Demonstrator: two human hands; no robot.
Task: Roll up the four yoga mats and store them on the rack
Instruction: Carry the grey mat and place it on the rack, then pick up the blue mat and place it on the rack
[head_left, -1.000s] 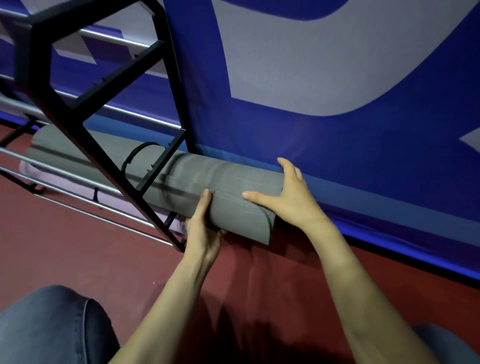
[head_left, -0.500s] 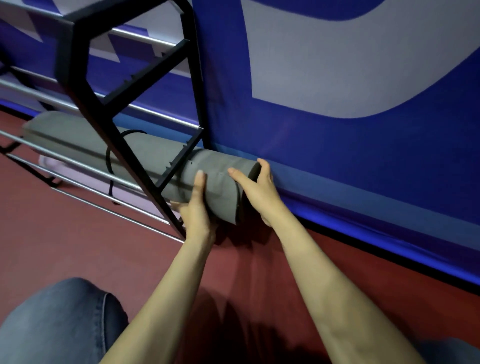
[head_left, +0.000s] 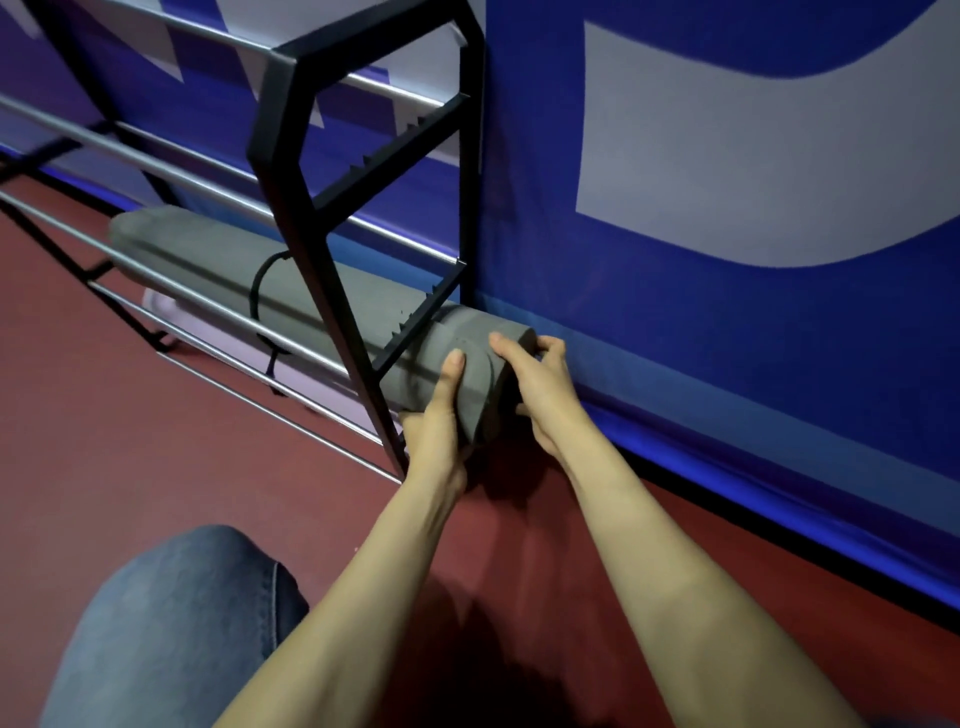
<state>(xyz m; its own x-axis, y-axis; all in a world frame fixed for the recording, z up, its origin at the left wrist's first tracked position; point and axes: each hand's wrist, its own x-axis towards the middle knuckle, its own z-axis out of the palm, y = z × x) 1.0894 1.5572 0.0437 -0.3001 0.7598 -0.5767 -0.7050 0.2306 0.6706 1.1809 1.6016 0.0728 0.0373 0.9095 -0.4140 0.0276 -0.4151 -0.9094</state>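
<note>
Down at floor level, the grey mat (head_left: 218, 254) is rolled and lying along the bottom rails of the black rack (head_left: 471, 156). It runs from ten o'clock down towards four o'clock, with its near end poking out past the rack's end frame. Both hands are on that end. The left grip (head_left: 439, 415) is clamped on from six o'clock, thumb up the front of the roll and fingers tucked underneath. The right grip (head_left: 543, 387) grasps it from three o'clock, thumb over the top and fingers wrapped round the end face. A black strap (head_left: 255, 291) loops round the roll at mid-length. A pale lilac mat (head_left: 166, 309) peeks out just below it. The rack stands on the red floor (head_left: 130, 441) against the blue banner (head_left: 727, 364), and there's a denim-clad knee (head_left: 171, 623) at seven o'clock.
</note>
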